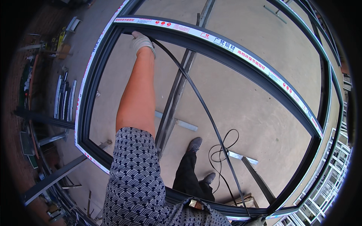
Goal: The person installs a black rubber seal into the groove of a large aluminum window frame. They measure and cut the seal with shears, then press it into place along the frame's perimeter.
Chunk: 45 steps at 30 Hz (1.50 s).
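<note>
My left hand (141,43), in a pale work glove, reaches to the far left inner corner of a large dark window frame (87,128). Its fingers are closed around the end of a black rubber strip (203,103), against the frame's far inner edge. From there the strip bows across the opening to the near side, with a loose tail looped lower down. At the bottom edge, a sliver of my gloved right hand (258,222) shows beside the near rail, close to the strip; its fingers are hidden.
Metal support bars (177,94) run beneath the frame. White protective tape (211,36) covers the crossbar. Cut profiles (65,97) lie on the floor at left, and stacked pale frames (332,169) stand at right. My shoes (194,144) are visible through the opening.
</note>
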Motion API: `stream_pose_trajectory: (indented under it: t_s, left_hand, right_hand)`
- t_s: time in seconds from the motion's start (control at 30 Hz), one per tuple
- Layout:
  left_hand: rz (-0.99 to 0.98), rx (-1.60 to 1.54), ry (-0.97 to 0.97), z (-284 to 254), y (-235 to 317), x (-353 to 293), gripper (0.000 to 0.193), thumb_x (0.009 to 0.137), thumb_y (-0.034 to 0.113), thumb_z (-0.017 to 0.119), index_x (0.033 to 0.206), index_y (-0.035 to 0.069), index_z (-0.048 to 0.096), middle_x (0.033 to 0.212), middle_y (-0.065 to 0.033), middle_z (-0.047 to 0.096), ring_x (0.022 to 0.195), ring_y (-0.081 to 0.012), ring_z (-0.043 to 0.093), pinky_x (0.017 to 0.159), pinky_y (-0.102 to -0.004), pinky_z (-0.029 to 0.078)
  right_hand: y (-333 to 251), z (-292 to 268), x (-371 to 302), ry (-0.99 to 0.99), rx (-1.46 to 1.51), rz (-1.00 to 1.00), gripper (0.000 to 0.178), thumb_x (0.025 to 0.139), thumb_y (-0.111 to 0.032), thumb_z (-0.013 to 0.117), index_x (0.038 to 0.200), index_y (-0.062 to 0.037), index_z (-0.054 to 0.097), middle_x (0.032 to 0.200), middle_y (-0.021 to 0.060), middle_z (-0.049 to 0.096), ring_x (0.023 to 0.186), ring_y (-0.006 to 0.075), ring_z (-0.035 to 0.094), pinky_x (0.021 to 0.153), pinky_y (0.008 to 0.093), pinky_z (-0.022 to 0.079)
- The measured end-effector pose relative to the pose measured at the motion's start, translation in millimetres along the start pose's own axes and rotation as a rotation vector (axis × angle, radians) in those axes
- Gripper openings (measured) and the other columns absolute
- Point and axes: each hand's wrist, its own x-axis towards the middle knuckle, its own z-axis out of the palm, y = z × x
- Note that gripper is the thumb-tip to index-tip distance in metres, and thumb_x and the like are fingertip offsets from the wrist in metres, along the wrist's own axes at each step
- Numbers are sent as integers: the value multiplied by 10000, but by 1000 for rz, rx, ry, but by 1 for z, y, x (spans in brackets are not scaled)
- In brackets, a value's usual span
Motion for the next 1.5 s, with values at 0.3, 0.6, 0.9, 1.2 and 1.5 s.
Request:
stream_pose_trajectory:
  t_s: [0.3, 0.6, 0.9, 1.2, 1.5]
  left_hand:
    - [179, 31, -168, -4, -32, 19, 552, 1003, 427, 442, 1183, -59, 632, 1053, -177, 693, 940, -265, 660, 828, -354, 494]
    - [28, -173, -86, 6, -21, 25, 598, 1010, 475, 413, 1230, -48, 604, 1136, -154, 674, 944, -250, 679, 837, -342, 527]
    - [72, -149, -290, -5, -30, -4, 381, 1024, 356, 504, 1060, -4, 621, 828, -120, 644, 654, -209, 634, 643, -333, 563]
    - [-90, -443, -437, -10, -40, 3, 402, 1026, 360, 527, 1233, 16, 549, 1050, -111, 650, 870, -243, 653, 814, -392, 551]
    - [-3, -154, -290, -12, -18, 5, 295, 1023, 301, 531, 1185, 59, 569, 1045, -101, 664, 984, -265, 651, 938, -438, 515]
  right_hand:
    - [2, 4, 5, -6, -16, 27, 435, 914, -251, 644, 1153, 111, 608, 1034, 227, 674, 790, 313, 635, 650, 435, 540]
    - [0, 4, 11, -14, 6, 53, 431, 917, -247, 640, 1152, 112, 606, 1041, 228, 673, 790, 317, 637, 653, 433, 544]
    - [3, -2, 11, -29, 33, 105, 426, 920, -244, 636, 1150, 113, 603, 1048, 228, 672, 791, 320, 639, 656, 431, 548]
    - [-31, -6, -13, -182, 220, 314, 366, 932, -219, 593, 1148, 76, 610, 1066, 189, 669, 851, 303, 650, 720, 423, 556]
    - [-32, -39, 25, -236, 365, 322, 298, 937, -222, 554, 1133, -14, 637, 947, 101, 651, 841, 227, 619, 704, 360, 496]
